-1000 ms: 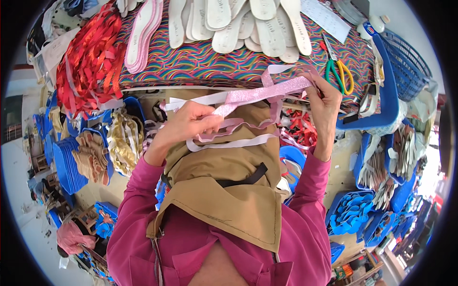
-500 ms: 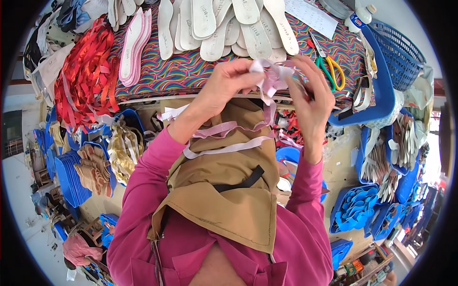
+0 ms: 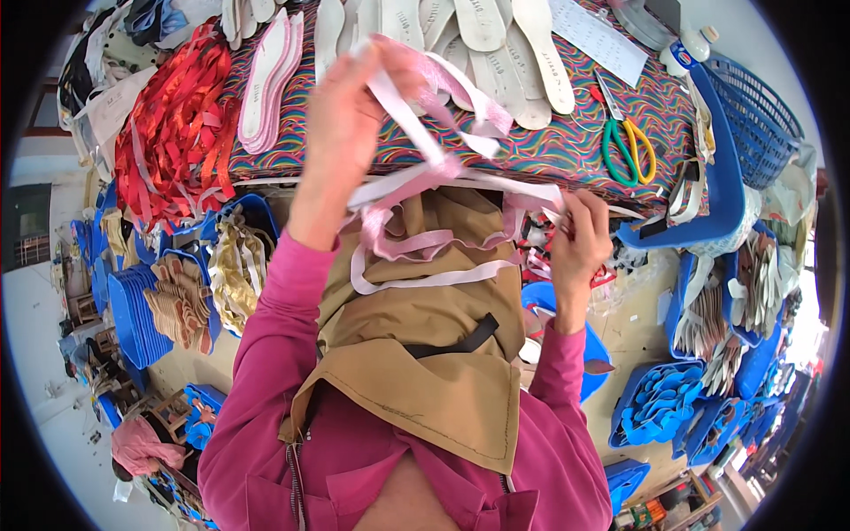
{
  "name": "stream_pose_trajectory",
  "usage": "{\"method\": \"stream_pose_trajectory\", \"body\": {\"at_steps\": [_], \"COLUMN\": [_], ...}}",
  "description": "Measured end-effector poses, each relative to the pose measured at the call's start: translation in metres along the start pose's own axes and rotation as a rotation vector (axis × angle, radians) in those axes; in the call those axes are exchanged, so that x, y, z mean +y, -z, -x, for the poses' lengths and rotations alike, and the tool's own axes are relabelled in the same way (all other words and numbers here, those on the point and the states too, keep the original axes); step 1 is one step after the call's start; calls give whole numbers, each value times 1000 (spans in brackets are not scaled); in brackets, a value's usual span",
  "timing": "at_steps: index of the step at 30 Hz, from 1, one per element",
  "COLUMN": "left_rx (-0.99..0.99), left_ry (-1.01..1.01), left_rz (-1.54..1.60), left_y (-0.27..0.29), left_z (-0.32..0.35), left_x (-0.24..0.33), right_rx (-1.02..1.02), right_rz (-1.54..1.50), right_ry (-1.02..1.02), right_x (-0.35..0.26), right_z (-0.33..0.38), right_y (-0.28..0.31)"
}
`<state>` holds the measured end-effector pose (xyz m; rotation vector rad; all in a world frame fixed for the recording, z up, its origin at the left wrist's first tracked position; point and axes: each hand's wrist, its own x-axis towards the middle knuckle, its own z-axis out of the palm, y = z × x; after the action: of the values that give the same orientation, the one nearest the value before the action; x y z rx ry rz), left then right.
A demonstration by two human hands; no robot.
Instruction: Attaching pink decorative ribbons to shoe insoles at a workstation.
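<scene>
Left hand [image 3: 350, 133] was raised, closed on pink straps [image 3: 425, 168] over the patterned table [image 3: 549, 150]; right hand [image 3: 580, 243] pinched their other end; seemingly mid-sorting; red ribbons [image 3: 168, 142] and insoles [image 3: 496, 44] untouched.

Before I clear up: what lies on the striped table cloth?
On the cloth lie pale insoles, green-and-yellow scissors and red ribbons. The raised left hand with pink straps hides part.

Pale floor [image 3: 53, 327], patterned table [image 3: 549, 150], blue trays [image 3: 660, 411], daylight
</scene>
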<state>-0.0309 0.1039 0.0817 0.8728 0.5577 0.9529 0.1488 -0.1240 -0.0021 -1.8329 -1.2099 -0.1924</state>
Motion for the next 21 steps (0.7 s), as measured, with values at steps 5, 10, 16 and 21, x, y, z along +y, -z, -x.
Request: {"method": "stream_pose_trajectory", "body": {"at_steps": [5,10,16,21], "left_rx": [-145,-113,-123,-232], "left_ry": [-90,-36,221,215], "left_rz": [81,128,-155,-837], "left_y": [21,8,10,19], "left_z": [-9,3,23,52], "left_x": [27,19,-19,-39], "right_rx": [-137,-19,-11,-26], "right_rz": [117,-48,-674,-720], "right_ry": [-59,-118,-597,-595], "right_x": [-1,-4,-37,-39], "right_z": [32,28,-3,-32], "right_y": [14,24,57,64]}}
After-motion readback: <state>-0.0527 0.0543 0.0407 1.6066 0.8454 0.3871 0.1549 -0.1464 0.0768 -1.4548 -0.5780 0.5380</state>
